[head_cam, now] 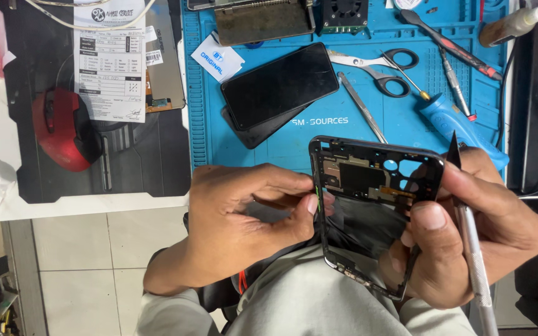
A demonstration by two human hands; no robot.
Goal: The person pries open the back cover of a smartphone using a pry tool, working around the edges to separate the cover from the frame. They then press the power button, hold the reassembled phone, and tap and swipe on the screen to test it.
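Observation:
A black phone frame point(368, 205) with its back off is held upright over my lap, its inner plates showing. My right hand point(474, 236) grips the frame's right edge and also holds a thin metal pry tool point(473, 261) along its palm, the dark tip pointing up. My left hand point(244, 218) pinches the frame's left edge with thumb and fingertips, near a small green part. On the blue work mat point(231, 149) behind lies a black phone screen point(279, 84) stacked on another dark panel.
Scissors point(381, 68), tweezers point(362, 106), a blue-handled tool point(456, 127) and screwdrivers point(453, 43) lie on the mat. A red mouse point(63, 127) and a printed form point(110, 62) rest on the black pad at left. White floor tiles show below the desk edge.

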